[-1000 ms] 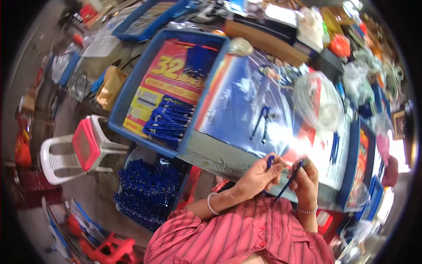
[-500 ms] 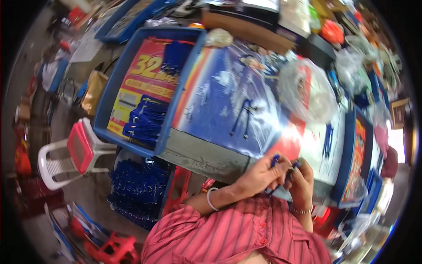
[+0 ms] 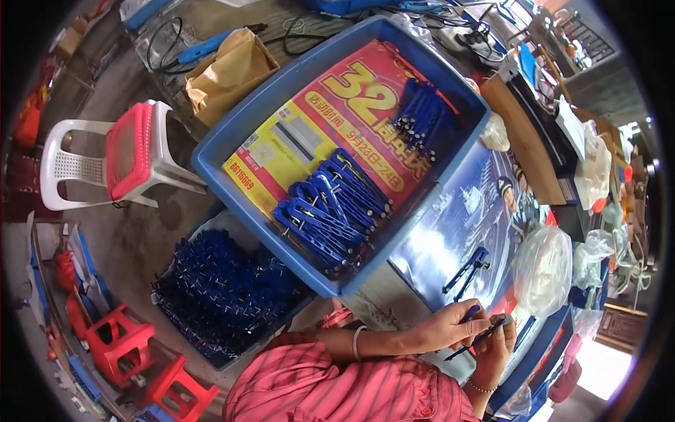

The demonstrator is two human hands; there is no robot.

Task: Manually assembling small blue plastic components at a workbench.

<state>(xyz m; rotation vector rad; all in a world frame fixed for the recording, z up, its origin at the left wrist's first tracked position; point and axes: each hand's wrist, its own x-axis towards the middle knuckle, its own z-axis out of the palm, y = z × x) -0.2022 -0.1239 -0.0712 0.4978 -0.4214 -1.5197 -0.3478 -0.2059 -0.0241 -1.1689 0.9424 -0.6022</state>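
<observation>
My left hand [image 3: 450,329] is closed, thumb and fingers pinching a slim dark-blue piece [image 3: 484,336]. My right hand [image 3: 494,355] meets it from the other side, its fingertips closed on the same piece. The grip hides most of its shape, but a thin dark end sticks out below my left fingers. Just beyond my hands, a blue two-legged piece [image 3: 465,269], like a drawing compass, lies on the glossy picture mat [image 3: 439,235]. Similar blue pieces [image 3: 330,211] are piled in the near part of the blue tray [image 3: 242,211], with another bundle [image 3: 424,116] in its far part.
Below the tray, a bin holds a heap of small blue parts [image 3: 232,288]. A white and red chair [image 3: 130,151] and red stools [image 3: 179,394] stand at left. A brown paper bag [image 3: 228,74] sits behind the tray; a clear plastic bag [image 3: 545,271] lies right of the mat.
My view has swung left, so the tray now fills the middle and my hands appear lower and further right. Both hands stay together at the blue piece.
</observation>
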